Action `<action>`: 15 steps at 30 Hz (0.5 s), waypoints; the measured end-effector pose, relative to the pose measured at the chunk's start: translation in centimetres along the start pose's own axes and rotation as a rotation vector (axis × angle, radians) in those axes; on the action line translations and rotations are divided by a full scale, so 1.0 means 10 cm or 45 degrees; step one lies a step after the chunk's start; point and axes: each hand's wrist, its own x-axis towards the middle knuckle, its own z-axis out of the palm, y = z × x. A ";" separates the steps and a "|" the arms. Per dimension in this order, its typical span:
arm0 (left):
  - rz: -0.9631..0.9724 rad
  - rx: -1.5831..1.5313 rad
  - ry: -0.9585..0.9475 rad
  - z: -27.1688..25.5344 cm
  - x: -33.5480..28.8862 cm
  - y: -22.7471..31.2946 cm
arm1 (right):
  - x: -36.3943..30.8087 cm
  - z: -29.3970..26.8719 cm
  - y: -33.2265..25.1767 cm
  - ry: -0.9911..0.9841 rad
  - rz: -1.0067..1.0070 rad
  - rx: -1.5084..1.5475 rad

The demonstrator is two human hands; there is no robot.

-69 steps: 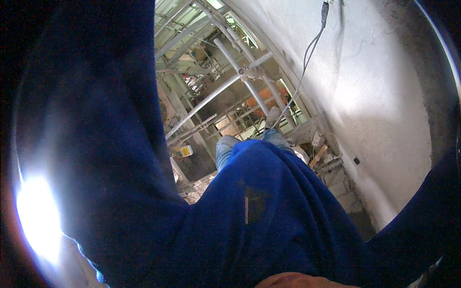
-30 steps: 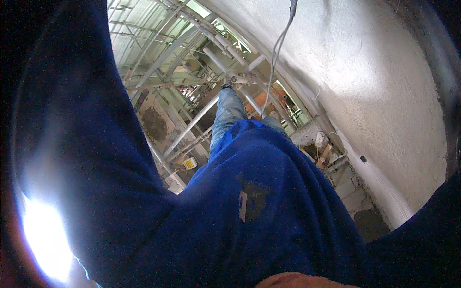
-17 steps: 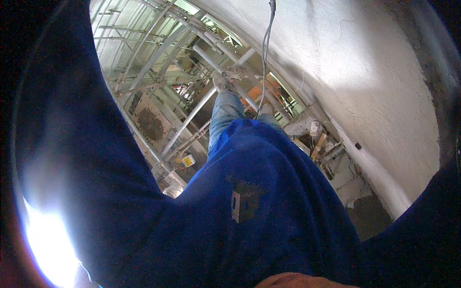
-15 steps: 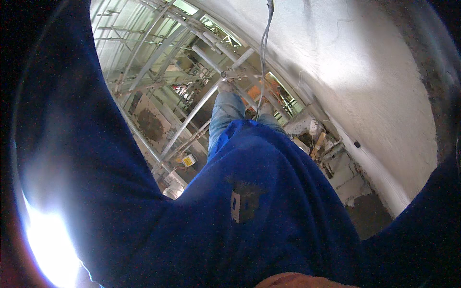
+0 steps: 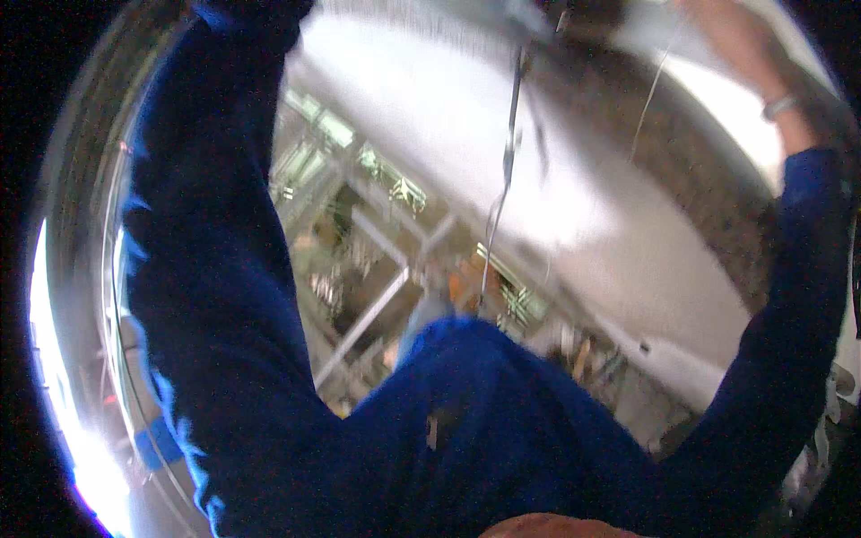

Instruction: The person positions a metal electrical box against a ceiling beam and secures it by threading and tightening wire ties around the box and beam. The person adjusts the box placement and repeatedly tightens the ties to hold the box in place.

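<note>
My right arm, in a dark blue sleeve, reaches up the right side. My right hand point(image 5: 731, 40) is raised at the top right beside a pale curved surface, with a band round its wrist. It is smeared by motion and its fingers cannot be made out. My left arm point(image 5: 215, 197) stretches up the left side, and the hand lies beyond the top edge. At the top middle a blurred grey object point(image 5: 520, 18) is cut off by the edge. A dark cable point(image 5: 509, 161) hangs from it down past my body. What holds that object is hidden.
A whitish coated wall point(image 5: 574, 188) curves across the right, with a rough brown band point(image 5: 708, 188) along its upper side. Below me are metal scaffold tubes point(image 5: 368, 318) and blurred clutter. My jeans leg point(image 5: 426, 318) shows beyond the blue top. Bright light glares at lower left.
My view has tilted upward, and the scaffold now sits lower in it. My right forearm and hand have come into view at upper right. The grey object now shows at the top.
</note>
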 end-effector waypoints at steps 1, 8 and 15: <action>0.079 0.030 0.052 -0.13 0.11 -0.09 | -0.05 -0.09 0.01 -0.062 0.053 -0.111; 0.110 0.005 0.053 -0.38 0.25 0.03 | -0.20 -0.33 -0.23 -0.093 0.033 -0.315; 0.016 -0.156 0.115 -0.59 0.17 0.19 | -0.23 -0.39 -0.24 -0.113 0.050 -0.292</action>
